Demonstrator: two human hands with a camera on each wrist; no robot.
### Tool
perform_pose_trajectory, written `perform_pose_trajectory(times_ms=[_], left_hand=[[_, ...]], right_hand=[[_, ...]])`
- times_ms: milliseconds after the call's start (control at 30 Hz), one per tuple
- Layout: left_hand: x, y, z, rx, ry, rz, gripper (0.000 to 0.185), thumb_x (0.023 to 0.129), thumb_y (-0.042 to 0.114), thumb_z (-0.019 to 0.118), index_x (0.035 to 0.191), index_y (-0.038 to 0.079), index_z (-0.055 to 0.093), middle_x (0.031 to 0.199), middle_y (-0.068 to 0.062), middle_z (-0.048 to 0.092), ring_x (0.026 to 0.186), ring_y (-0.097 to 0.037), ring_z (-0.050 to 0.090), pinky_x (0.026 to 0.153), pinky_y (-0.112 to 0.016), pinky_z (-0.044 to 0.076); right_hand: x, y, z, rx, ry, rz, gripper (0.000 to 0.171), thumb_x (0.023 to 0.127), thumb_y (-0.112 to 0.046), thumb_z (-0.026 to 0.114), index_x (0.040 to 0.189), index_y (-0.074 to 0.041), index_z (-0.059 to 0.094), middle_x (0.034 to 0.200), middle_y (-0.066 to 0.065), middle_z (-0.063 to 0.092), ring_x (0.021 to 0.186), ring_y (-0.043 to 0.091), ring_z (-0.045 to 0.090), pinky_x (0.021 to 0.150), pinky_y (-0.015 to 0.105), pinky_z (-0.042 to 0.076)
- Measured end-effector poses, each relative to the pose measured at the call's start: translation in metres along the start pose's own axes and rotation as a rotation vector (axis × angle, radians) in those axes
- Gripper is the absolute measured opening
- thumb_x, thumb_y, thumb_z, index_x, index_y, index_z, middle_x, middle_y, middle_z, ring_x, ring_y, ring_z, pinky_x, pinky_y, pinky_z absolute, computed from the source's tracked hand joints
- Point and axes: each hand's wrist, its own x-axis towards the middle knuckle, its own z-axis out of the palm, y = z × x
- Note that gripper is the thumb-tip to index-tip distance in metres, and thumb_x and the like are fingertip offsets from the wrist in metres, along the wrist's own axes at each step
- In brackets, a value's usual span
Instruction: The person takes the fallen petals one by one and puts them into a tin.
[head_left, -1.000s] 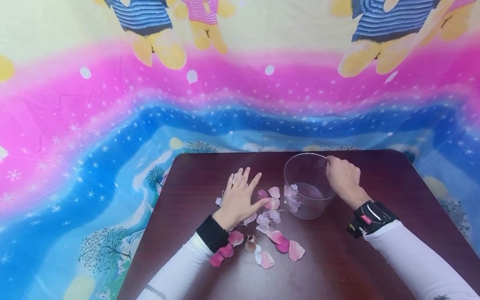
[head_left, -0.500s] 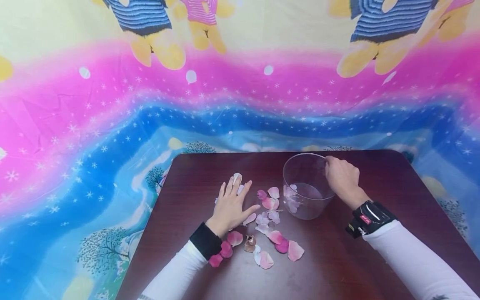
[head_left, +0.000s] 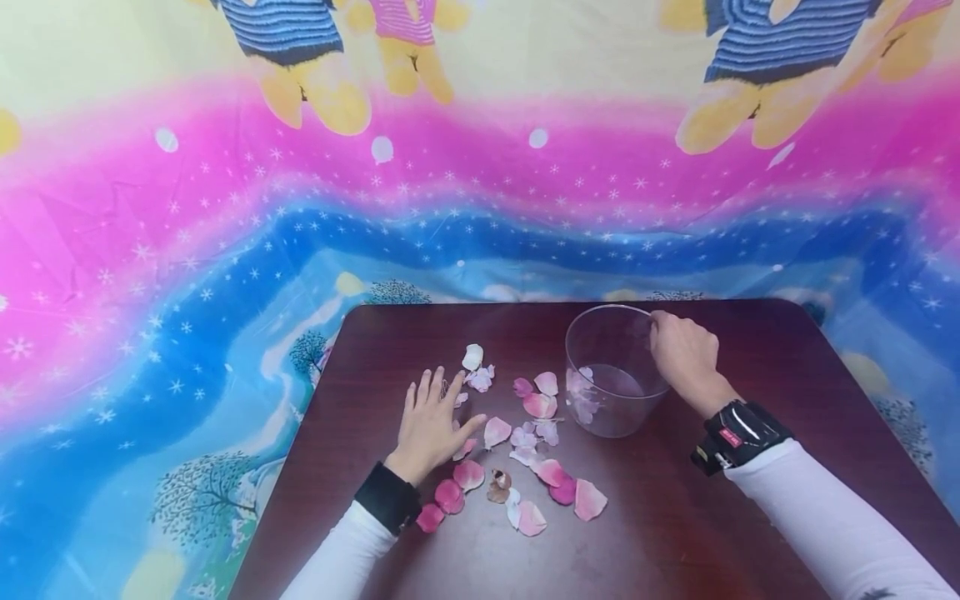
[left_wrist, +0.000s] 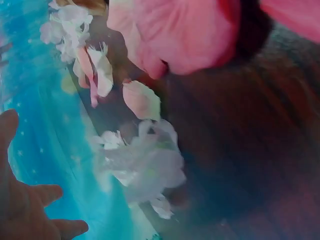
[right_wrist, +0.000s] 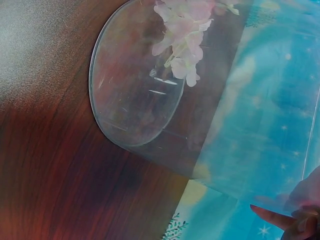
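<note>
My right hand (head_left: 684,354) grips the rim of a clear cylindrical container (head_left: 618,421) on its right side. The container is tilted slightly on the table, and pale lilac blossoms (head_left: 581,396) show through its left wall. In the right wrist view, the same blossoms (right_wrist: 185,42) appear beside its round base, and a fingertip (right_wrist: 272,216) lies at the rim. My left hand (head_left: 429,423) has its fingers spread and holds nothing. It hovers over the left edge of scattered petals, close to a pink petal (head_left: 468,475). A white petal (head_left: 472,357) and a lilac blossom (head_left: 480,377) lie beyond its fingertips.
More petals spread across the dark wooden table (head_left: 675,533): pink petals (head_left: 540,406), small lilac flowers (head_left: 525,435), a brown dried piece (head_left: 498,485) and deep pink petals (head_left: 448,497). A patterned cloth (head_left: 480,183) hangs behind the table's far edge.
My left hand has drawn back toward the lower left, uncovering the white petal and lilac blossom beneath it. The right hand and the container have stayed in place.
</note>
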Motion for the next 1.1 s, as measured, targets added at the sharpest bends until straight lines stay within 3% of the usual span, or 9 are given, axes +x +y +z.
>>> perform_pose_trajectory(times_ms=[367,567,800,1100], left_hand=[[-0.01,-0.02,0.007,-0.034,0.016,-0.064,0.087,0.089,0.071,0.055,0.158,0.021,0.035,0.163,-0.022,0.033,0.154,-0.043,0.025,0.121,-0.064,0.023],[-0.018,-0.025,0.015,-0.043,0.05,-0.069,0.086,0.085,0.063,0.065,0.154,0.017,0.041,0.156,-0.023,0.042,0.148,-0.044,0.034,0.116,-0.065,0.032],[-0.024,-0.026,0.025,-0.001,0.13,-0.041,0.077,0.083,0.053,0.075,0.143,0.009,0.054,0.134,-0.022,0.058,0.126,-0.04,0.053,0.097,-0.057,0.05],[-0.031,-0.026,0.034,0.032,0.109,-0.012,0.044,0.087,0.034,0.078,0.121,0.009,0.066,0.104,-0.016,0.064,0.094,-0.035,0.065,0.075,-0.049,0.054]], right_hand=[[0.001,0.001,0.0,0.008,-0.001,0.002,0.027,0.1,-0.014,0.045,0.11,-0.006,0.068,0.073,0.015,0.068,0.068,0.042,0.064,0.049,0.052,0.042],[0.001,0.0,-0.001,0.007,-0.011,0.001,0.026,0.101,-0.015,0.046,0.112,-0.006,0.068,0.075,0.016,0.068,0.071,0.043,0.065,0.05,0.052,0.043],[0.002,0.0,0.0,0.001,-0.012,0.008,0.03,0.101,-0.016,0.046,0.119,-0.006,0.067,0.079,0.019,0.069,0.073,0.044,0.065,0.052,0.054,0.044],[0.0,0.002,0.0,0.007,-0.009,0.006,0.03,0.1,-0.016,0.045,0.118,-0.005,0.067,0.08,0.02,0.07,0.075,0.047,0.066,0.052,0.054,0.044]])
